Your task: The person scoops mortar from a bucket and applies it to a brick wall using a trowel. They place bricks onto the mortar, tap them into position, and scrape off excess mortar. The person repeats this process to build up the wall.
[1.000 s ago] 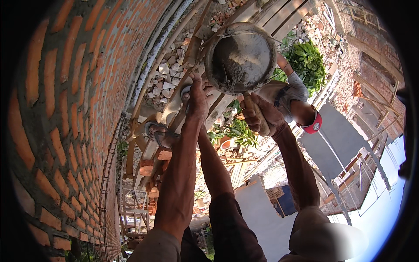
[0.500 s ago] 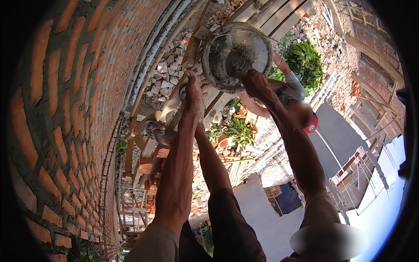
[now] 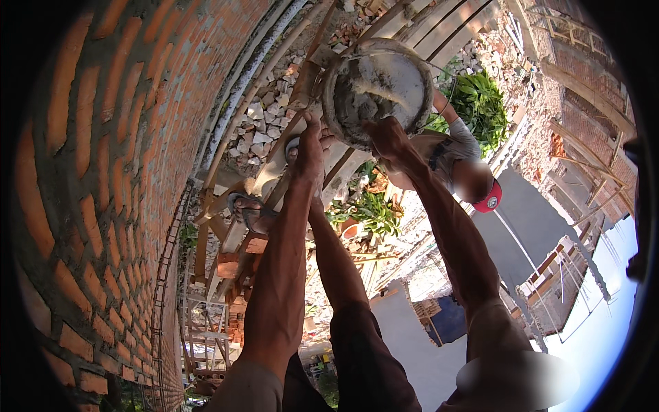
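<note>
Working at a round, mortar-smeared bucket (image 3: 376, 48) near the top centre of the view, just above wooden planks (image 3: 446, 31), with its support hidden. Holding grey mortar (image 3: 405, 89) inside, lit in a pale streak across the middle. Reaching over the near rim with the right hand (image 3: 390, 137), clenching it around a wooden-handled tool, plain to see a second ago and now hidden by the fist. Raising the left hand (image 3: 310, 147) at the bucket's near left side, keeping the fingers loosely apart and gripping nothing visible; not telling clearly whether touching the rim. Planting a sandalled foot (image 3: 252, 211) below and left of that hand, near some loose bricks (image 3: 237, 264). Passing broken rubble (image 3: 261, 130) between the bucket and a long brick wall (image 3: 89, 151) at the left. Showing a co-worker in a red cap (image 3: 488, 198) just beyond the right hand, stretching a grey-sleeved arm (image 3: 465, 137) toward the bucket's right side, near leafy greenery (image 3: 480, 106).
</note>
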A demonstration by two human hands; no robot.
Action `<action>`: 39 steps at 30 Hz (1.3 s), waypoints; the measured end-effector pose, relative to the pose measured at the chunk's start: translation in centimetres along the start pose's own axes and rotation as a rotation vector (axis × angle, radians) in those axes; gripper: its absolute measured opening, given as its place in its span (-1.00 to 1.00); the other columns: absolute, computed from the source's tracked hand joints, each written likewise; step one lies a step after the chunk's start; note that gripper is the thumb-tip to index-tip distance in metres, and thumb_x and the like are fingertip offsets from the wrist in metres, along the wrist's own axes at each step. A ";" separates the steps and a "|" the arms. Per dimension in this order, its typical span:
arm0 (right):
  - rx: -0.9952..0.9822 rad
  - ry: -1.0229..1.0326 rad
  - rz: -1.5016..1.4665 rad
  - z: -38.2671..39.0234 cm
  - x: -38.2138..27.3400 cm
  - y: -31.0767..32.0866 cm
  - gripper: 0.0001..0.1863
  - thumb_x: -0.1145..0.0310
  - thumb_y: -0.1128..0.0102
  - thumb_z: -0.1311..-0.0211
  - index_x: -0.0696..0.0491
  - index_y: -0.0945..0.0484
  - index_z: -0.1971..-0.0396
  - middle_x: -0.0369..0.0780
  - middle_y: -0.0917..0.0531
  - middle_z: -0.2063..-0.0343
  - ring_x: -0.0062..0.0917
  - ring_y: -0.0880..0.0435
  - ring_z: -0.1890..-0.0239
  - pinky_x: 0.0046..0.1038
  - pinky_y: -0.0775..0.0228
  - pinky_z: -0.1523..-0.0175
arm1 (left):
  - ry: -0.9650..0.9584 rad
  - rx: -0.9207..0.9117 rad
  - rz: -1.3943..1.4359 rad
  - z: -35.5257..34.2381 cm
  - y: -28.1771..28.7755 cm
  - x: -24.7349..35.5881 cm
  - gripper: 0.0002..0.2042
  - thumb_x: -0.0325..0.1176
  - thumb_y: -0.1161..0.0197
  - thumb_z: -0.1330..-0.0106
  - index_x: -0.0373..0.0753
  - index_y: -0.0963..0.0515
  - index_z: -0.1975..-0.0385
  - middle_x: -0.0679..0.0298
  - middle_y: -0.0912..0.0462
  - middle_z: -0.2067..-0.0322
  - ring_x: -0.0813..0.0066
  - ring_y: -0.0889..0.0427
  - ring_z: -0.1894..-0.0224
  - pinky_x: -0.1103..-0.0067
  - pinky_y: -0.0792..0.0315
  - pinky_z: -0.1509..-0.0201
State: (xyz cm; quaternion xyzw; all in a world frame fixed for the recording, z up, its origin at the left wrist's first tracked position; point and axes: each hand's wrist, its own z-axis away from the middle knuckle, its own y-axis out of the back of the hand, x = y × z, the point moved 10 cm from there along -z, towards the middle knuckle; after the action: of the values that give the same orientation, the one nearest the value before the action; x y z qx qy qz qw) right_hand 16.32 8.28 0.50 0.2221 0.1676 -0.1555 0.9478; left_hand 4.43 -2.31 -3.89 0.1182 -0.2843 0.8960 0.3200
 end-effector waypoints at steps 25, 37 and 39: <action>0.237 0.512 0.813 6.6 -5.6 3.2 -0.85 0.36 -0.06 -0.13 0.14 -0.49 0.46 -0.02 -0.52 0.62 -0.12 -0.58 0.56 -0.20 -0.40 0.50 | 0.116 -0.077 0.031 2.9 1.2 0.8 0.15 0.60 0.30 -0.05 -0.48 -0.07 -0.30 -0.13 -0.28 -0.21 -0.04 -0.16 -0.34 -0.07 0.32 -0.35; 0.122 -0.031 -0.063 3.7 3.2 0.8 -0.68 0.17 -0.09 -0.27 0.14 -0.42 0.50 -0.17 -0.44 0.73 -0.51 -0.45 0.71 -0.36 -0.27 0.60 | 0.218 0.395 -0.304 25.2 27.0 -2.6 -0.28 0.20 0.08 -0.36 -0.44 -0.32 -0.16 -0.01 -0.55 0.04 0.23 -0.58 0.03 0.36 -0.40 -0.07; 0.152 -0.068 -0.414 4.0 5.3 -1.2 -0.55 0.01 -0.05 -0.34 0.08 -0.33 0.58 -0.35 -0.35 0.75 -0.71 -0.29 0.78 -0.52 -0.13 0.72 | 0.254 0.462 -0.319 30.9 29.9 -4.0 -0.36 0.12 0.02 -0.37 -0.42 -0.35 -0.13 0.04 -0.58 0.10 0.26 -0.62 0.10 0.40 -0.45 0.01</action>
State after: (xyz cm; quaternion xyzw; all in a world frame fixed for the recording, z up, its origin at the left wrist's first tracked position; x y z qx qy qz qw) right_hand 21.67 4.21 1.42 0.2484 0.1656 -0.3664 0.8812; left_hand -10.75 -41.29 6.62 0.1179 -0.0087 0.8829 0.4545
